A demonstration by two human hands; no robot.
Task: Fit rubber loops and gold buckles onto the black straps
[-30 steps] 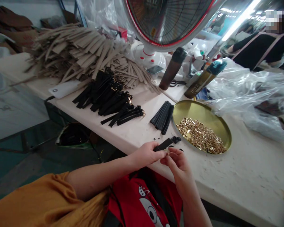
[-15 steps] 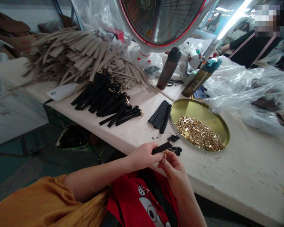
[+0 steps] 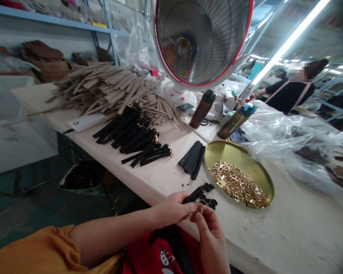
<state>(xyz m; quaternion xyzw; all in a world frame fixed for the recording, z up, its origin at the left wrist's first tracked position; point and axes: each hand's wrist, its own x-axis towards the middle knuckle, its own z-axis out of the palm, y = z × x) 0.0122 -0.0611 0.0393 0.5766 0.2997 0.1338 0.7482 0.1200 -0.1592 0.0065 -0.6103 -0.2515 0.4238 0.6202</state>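
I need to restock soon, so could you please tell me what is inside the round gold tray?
The gold tray holds a heap of small gold metal clips. Whatever lies beneath the heap is covered.

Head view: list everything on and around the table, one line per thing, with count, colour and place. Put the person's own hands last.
black strap: one, black, held at the table's near edge
gold clasp: one, gold, at the right fingertips
gold tray: one, round, right of centre
gold fittings: a heap, gold, in the tray
small black loops: a few, black, beside the tray
loose strap bundle: one, black, left of the tray
buckled straps: a pile, black, table centre
tan strips: a large heap, tan, far left
fan: one, white and red, at the back
bottles: two, brown and olive, near the fan
plastic bags: clear, right side
co-worker: one, dark top, far right
left hand: grip on the strap
right hand: pinching the clasp
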